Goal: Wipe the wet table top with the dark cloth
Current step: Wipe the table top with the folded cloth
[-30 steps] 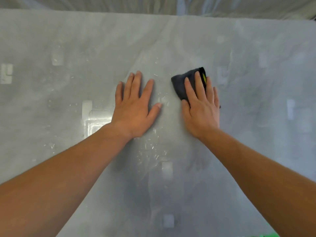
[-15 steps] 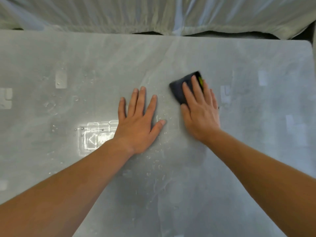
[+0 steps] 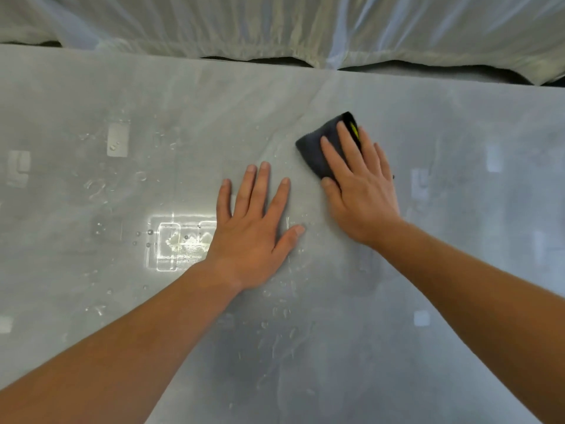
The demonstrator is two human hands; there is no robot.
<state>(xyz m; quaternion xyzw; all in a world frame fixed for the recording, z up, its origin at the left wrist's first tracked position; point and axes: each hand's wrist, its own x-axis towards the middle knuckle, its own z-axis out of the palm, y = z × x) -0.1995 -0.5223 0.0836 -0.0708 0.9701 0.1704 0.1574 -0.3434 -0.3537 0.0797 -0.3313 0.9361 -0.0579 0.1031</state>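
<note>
Pressing the cloth (image 3: 313, 148), your right hand (image 3: 363, 191) is lying flat, left hand (image 3: 253, 234) open. You are risking missing leftward droplets (image 3: 94, 186).

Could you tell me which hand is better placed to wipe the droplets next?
The right hand: it presses the dark cloth flat on the table top, with droplets close by. The left hand rests flat and bare, holding nothing.
</note>
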